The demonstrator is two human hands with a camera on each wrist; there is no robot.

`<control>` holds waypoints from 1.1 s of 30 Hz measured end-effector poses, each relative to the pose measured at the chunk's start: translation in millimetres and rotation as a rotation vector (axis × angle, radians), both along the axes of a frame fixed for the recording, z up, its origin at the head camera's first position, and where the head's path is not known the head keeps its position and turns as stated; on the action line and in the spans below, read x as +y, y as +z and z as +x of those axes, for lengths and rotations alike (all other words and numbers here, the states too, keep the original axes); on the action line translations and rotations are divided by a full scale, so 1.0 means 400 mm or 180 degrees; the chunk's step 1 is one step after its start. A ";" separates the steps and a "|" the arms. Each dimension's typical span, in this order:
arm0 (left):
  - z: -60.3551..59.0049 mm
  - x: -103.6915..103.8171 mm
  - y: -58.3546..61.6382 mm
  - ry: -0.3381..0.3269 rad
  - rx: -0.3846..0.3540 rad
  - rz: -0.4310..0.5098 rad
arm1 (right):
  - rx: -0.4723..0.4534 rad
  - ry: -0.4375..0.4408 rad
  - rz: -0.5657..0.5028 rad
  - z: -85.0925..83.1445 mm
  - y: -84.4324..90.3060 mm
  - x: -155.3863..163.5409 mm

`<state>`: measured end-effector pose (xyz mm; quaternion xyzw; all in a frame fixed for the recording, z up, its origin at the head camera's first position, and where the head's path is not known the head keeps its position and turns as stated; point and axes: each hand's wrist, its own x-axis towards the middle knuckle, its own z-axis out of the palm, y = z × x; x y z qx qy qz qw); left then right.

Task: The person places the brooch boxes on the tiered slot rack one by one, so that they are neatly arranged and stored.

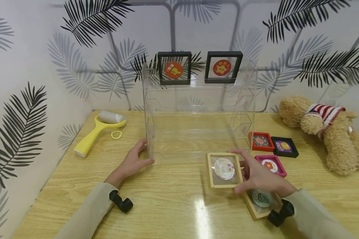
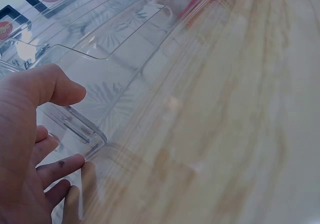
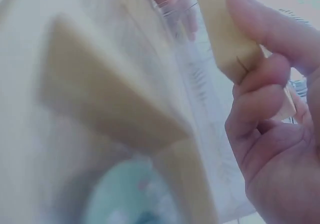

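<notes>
My right hand point(image 1: 260, 177) grips a light-wood square display frame point(image 1: 210, 171) by its right side, with a round pale badge behind its clear window. In the right wrist view the thumb and bent fingers hold the wooden frame's edge point(image 3: 220, 31). Beneath that hand lies another wooden frame point(image 1: 252, 207) with a green round badge, partly covered by the hand. My left hand point(image 1: 131, 162) rests at the lower left corner of a clear tiered acrylic rack point(image 1: 179, 152). Its fingertips meet the side panel point(image 2: 100, 136), while the thumb reaches across the front.
Two black frames point(image 1: 175, 83) point(image 1: 219, 80) with red badges stand on the rack's top tier. Red point(image 1: 254, 148), black point(image 1: 287, 154) and magenta frames point(image 1: 282, 171) lie to its right, beside a teddy bear point(image 1: 341, 142). A yellow-handled lint roller point(image 1: 89, 139) and yellow ring point(image 1: 116, 138) lie left.
</notes>
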<state>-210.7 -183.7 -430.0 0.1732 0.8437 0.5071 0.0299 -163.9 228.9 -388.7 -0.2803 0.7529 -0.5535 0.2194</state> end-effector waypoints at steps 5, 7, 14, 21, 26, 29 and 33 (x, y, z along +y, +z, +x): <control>0.004 0.001 0.003 0.0010 -0.0006 -0.0023 | 0.0331 -0.0091 -0.0206 -0.018 0.014 -0.017; 0.005 0.001 0.005 0.0002 -0.0002 -0.0024 | 0.0549 -0.0134 -0.0237 -0.026 0.022 -0.024; 0.009 -0.001 0.007 -0.0006 -0.0054 0.0004 | 0.0997 -0.0052 -0.0217 -0.064 0.052 -0.063; 0.010 -0.003 0.006 0.0006 -0.0066 -0.0013 | 0.1389 -0.0172 0.0160 -0.101 0.085 -0.127; 0.004 0.000 0.001 -0.0002 -0.0020 -0.0015 | 0.1560 -0.0215 0.0469 -0.116 0.136 -0.178; 0.003 0.000 0.000 -0.0014 -0.0014 -0.0023 | 0.1730 -0.0249 0.0497 -0.126 0.177 -0.207; 0.002 0.000 -0.001 -0.0014 0.0015 -0.0013 | 0.2003 -0.0383 0.0406 -0.147 0.231 -0.242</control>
